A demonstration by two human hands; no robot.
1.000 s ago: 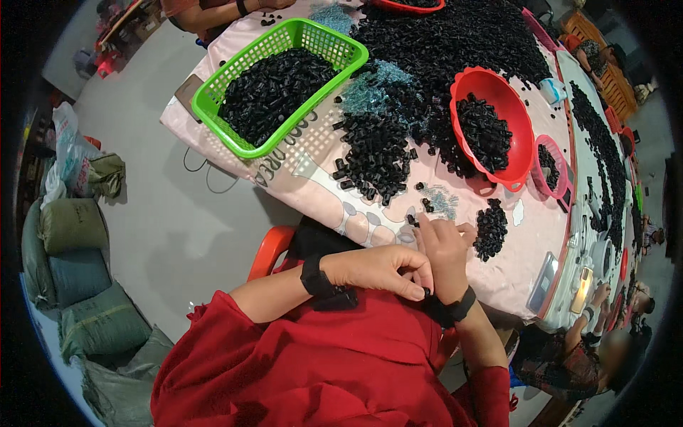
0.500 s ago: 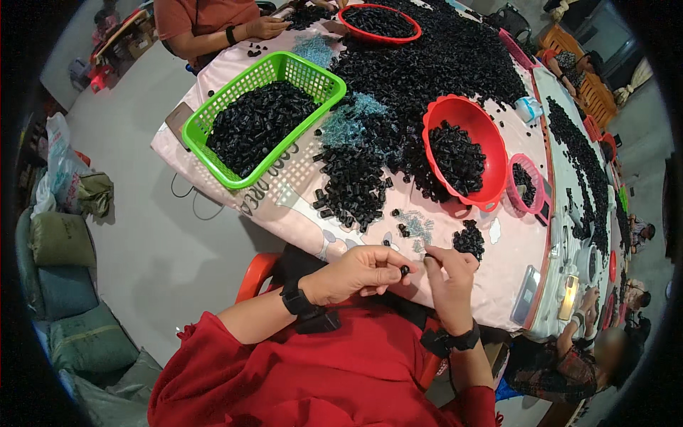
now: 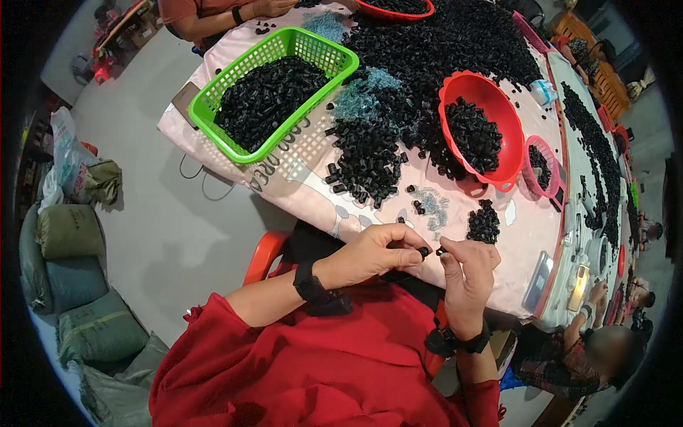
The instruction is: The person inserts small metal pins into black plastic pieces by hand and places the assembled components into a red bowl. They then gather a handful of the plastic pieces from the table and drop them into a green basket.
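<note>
My left hand (image 3: 377,250) pinches a small black plastic cylinder (image 3: 424,251); my right hand (image 3: 466,274) pinches another small black piece (image 3: 440,251) just beside it, above the pink tablecloth (image 3: 313,178).

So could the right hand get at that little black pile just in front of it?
Probably yes. The right hand is beside the small pile of black pieces near the table's edge, and nothing lies between them. But its fingers already pinch a small black piece.

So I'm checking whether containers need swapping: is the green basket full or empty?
Partly full: the green basket holds a heap of small black parts covering its floor, below the rim.
</note>
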